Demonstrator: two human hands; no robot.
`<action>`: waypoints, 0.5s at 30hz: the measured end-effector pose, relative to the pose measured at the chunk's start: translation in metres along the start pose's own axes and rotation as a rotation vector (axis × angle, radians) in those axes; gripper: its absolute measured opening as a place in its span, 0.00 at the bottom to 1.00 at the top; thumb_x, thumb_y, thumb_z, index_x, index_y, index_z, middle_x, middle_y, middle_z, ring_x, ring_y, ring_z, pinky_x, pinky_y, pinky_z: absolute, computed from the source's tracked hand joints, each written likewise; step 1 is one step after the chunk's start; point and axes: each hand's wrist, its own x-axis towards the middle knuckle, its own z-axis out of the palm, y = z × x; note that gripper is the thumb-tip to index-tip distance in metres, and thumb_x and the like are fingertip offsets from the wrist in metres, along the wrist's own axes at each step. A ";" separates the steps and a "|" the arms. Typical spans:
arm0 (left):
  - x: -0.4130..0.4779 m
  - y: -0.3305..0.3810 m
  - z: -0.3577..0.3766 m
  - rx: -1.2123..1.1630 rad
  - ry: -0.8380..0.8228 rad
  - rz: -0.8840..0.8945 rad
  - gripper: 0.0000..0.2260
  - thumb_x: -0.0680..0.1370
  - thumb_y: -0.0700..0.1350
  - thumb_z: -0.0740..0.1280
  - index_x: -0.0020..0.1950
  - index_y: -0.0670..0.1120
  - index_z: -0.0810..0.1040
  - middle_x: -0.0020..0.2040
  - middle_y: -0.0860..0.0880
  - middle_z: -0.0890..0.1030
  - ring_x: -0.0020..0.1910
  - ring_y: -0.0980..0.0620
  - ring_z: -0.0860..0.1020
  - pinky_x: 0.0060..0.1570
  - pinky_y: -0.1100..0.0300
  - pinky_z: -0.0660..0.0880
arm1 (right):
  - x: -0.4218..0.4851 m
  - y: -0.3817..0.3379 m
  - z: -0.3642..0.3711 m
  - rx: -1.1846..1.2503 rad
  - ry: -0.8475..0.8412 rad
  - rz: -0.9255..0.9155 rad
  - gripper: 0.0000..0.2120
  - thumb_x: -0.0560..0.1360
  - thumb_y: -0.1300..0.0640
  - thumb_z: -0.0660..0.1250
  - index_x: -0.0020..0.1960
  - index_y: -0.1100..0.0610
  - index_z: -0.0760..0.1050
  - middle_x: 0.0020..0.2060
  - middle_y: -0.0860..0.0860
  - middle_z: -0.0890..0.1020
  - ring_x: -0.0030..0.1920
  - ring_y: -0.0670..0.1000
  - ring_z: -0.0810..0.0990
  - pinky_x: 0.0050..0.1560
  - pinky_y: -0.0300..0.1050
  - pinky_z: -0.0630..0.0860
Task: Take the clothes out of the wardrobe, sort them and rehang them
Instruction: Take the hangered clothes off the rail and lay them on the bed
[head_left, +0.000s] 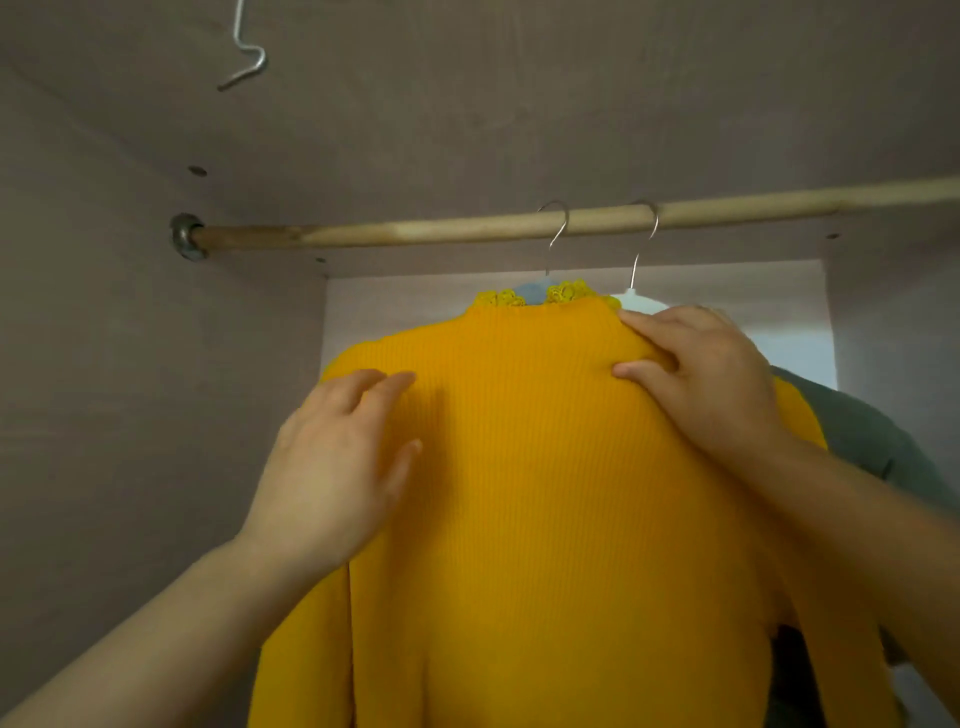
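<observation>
Left grip (337, 457) lay flat on the yellow ribbed sweater (545, 493), fingers (384, 384) straight and a bit spread, palm down over one shoulder of the garment. It was wide and held nothing, only pressing the knit. Right grip (701, 374) sat across from it at the other shoulder, slightly higher. Its thumb (631, 371) and index finger curled in w/ a small pucker of knit pinched btw them, close to the neck. Both forearms came up from the bottom corners of the view.

The sweater hung btw and below the two grips; front or back toward the camera, can't tell. Its sleeves dropped down either side. Just above the right grip's fingertips and to their left, its lace collar (561, 293), same yellow, stood round a pale blue hanger (535, 292). That hanger's metal hook (558, 228) was over the wooden rod (467, 231), well above both grips.

Right past the right grip's fingertips was a white hanger (636, 301), its second hook (649, 228) on the same rod near the first. A grey garment (862, 431) lay behind the right grip and wrist, below that hanger. The join was hidden, and the sweater hid most of the rest.

Farther out, up and left of the left grip, the rod ended in a metal socket (184, 236) on the wardrobe side wall (130, 364). Far above the left grip, near the top edge, a bent wire hook (249, 57) came down from out of view. Behind the clothes was a paler back panel (415, 306).
</observation>
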 end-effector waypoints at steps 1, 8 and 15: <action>0.003 -0.002 -0.006 0.012 0.049 -0.001 0.23 0.74 0.52 0.62 0.68 0.46 0.70 0.64 0.43 0.73 0.63 0.42 0.70 0.60 0.48 0.68 | 0.004 -0.005 0.004 0.021 0.005 -0.009 0.22 0.71 0.52 0.71 0.63 0.56 0.75 0.53 0.56 0.80 0.57 0.58 0.73 0.53 0.43 0.65; 0.011 -0.025 -0.041 0.146 0.120 -0.044 0.26 0.75 0.49 0.67 0.71 0.46 0.66 0.68 0.43 0.69 0.67 0.43 0.66 0.62 0.49 0.65 | 0.027 -0.040 0.029 0.080 0.074 -0.014 0.21 0.69 0.52 0.72 0.62 0.54 0.77 0.51 0.57 0.79 0.55 0.60 0.74 0.50 0.51 0.70; 0.002 -0.039 -0.066 0.227 0.144 -0.108 0.26 0.76 0.51 0.65 0.71 0.46 0.65 0.67 0.44 0.70 0.66 0.44 0.66 0.62 0.50 0.65 | 0.015 -0.085 0.043 0.251 0.090 -0.165 0.21 0.68 0.51 0.73 0.60 0.54 0.78 0.46 0.55 0.80 0.50 0.59 0.76 0.49 0.48 0.70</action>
